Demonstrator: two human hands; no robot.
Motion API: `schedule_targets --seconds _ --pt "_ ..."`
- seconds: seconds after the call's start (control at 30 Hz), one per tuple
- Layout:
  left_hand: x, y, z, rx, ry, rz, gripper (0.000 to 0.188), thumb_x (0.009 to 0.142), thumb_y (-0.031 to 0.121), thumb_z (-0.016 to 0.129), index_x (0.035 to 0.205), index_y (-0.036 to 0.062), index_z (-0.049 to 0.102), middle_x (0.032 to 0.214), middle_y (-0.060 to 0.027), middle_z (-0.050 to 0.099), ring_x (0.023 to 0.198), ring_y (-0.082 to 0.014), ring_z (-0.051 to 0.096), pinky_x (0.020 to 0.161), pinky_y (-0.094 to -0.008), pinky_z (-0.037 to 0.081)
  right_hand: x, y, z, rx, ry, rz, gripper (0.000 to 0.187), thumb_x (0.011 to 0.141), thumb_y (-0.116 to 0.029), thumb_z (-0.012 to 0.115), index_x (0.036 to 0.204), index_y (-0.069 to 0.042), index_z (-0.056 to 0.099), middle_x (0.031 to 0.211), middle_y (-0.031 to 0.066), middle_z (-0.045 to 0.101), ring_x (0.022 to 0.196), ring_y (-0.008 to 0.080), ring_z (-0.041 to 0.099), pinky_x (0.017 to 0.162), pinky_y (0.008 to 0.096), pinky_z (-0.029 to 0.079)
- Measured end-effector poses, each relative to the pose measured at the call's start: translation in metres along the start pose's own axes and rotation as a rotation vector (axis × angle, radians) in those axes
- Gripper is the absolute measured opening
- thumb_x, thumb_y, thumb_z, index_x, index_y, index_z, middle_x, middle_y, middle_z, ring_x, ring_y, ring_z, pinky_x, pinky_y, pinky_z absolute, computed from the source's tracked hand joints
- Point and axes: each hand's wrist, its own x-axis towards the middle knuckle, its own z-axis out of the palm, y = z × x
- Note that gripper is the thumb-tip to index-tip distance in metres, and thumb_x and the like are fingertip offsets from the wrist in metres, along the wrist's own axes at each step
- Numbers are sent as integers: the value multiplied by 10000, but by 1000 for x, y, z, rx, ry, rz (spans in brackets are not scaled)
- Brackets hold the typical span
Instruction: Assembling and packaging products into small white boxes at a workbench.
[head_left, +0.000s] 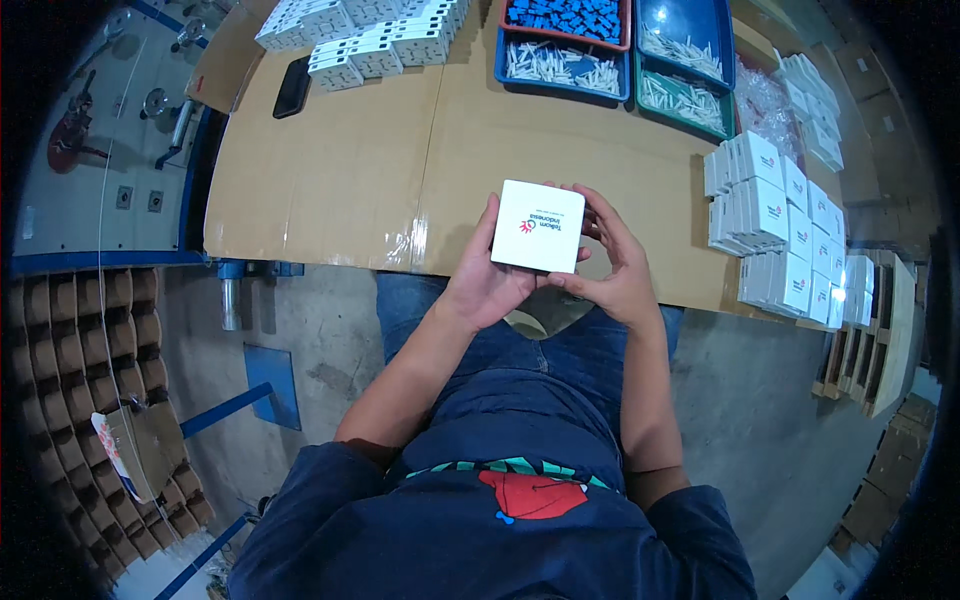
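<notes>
A small square white plastic cover (537,240) with a printed red logo and dark lettering is held between my two hands, just above the near edge of the table. My left hand (485,280) supports it from the left and below, palm up, with the thumb along its left edge. On the other side, my right hand (615,265) grips it by its right edge and lower corner, thumb at the bottom and fingers at the top. The printed face points up toward me. Its underside is hidden.
Cardboard covers the table (330,190). Stacked white square pieces (765,210) stand at the right, more white units (375,55) at the far left beside a black phone (292,87). Trays hold blue parts (565,15) and white slim pieces (560,68). A cardboard divider grid (90,350) lies left.
</notes>
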Motion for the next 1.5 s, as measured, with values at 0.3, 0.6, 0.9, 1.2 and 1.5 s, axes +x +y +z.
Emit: schedule_targets --seconds 0.3,0.6,0.9,1.2,1.5 --pt "0 -1 1 -38 -29 33 779 1017 695 233 1558 142 330 1469 -204 486 1208 -428 602 893 -468 588 1 -1 3 -62 25 -27 964 649 -205 900 1494 -59 459 1413 106 579 1224 232 587 1067 392 454" --pt "-5 7 11 65 -25 1 630 1064 504 360 1561 121 301 1456 -188 503 1268 -395 581 995 -463 541 3 -8 0 -40 33 -39 951 677 -190 889 1506 -61 441 1449 105 561 1259 233 577 1072 411 459" --pt "-6 4 8 323 209 93 601 1007 343 471 1488 -8 391 1406 -186 556 1277 -330 572 1096 -485 437 3 -13 -3 24 44 -6 953 710 -163 882 1532 -58 412 1439 126 562 1285 249 567 1081 408 452" --pt "-4 3 0 308 147 95 618 986 335 473 1457 -59 406 1385 -204 575 1250 -319 595 1074 -469 452 1 -18 0 75 72 -11 936 734 -118 876 1540 -54 403 1389 115 595 1225 215 599 1050 383 477" --pt "0 8 -1 357 202 241 478 1003 336 525 1329 -13 527 1309 -114 609 1247 -196 552 1126 -363 372 1 -13 1 -64 6 281 428 848 -199 824 1174 9 638 1028 72 711 950 149 658 858 308 526"
